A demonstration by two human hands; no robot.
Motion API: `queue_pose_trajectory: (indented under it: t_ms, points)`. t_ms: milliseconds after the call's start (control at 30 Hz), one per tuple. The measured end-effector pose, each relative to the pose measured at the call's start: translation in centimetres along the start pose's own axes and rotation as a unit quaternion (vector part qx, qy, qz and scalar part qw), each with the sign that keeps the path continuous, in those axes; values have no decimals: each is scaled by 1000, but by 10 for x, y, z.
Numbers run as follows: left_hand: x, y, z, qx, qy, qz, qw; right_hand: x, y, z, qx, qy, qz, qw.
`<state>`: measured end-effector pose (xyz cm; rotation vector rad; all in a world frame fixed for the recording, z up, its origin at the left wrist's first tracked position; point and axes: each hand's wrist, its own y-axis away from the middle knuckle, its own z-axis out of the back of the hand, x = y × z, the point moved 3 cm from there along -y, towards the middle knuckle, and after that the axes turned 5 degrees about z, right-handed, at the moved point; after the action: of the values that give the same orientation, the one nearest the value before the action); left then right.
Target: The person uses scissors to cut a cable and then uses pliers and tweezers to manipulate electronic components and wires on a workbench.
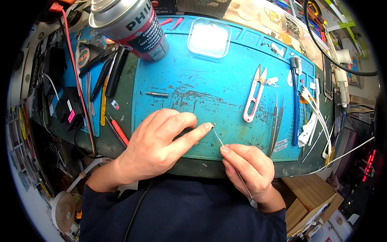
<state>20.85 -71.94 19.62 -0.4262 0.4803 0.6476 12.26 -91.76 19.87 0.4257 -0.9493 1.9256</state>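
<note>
My left hand (159, 141) reaches over the blue work mat (181, 72), its index finger stretched out and the other visible fingers bent. That fingertip holds a tiny metallic part (213, 126) down at the mat. It is too small to name. In my right hand (252, 167), a slim, pointed metal tool (241, 178) is pinched between thumb and fingers. Its fine tip meets or nearly meets the part, right beside my left fingertip. Whether the tool is a pick or closed tweezers I cannot tell.
Thread snips (254, 94), dark tweezers (276, 123) and a blue-handled brush (295, 101) lie to the right. Beyond are a screwdriver bit (157, 94), a clear square box (209, 38) and a large spray can (131, 30). Red-handled tweezers (119, 131) and pliers (98, 60) lie left.
</note>
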Motion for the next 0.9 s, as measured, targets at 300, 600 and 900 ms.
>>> queue_pose_trajectory:
  t_ms: [300,600,900]
  points:
    - [-1,0,-1,-6,-8,-1,1000,-1,0,1,3,-2,0,1000]
    - [-1,0,-1,-4,-10,-5,1000,-1,2,1,4,-4,-1,1000]
    - [-2,-1,-1,1,-12,-5,1000,-2,3,1,0,-5,-1,1000]
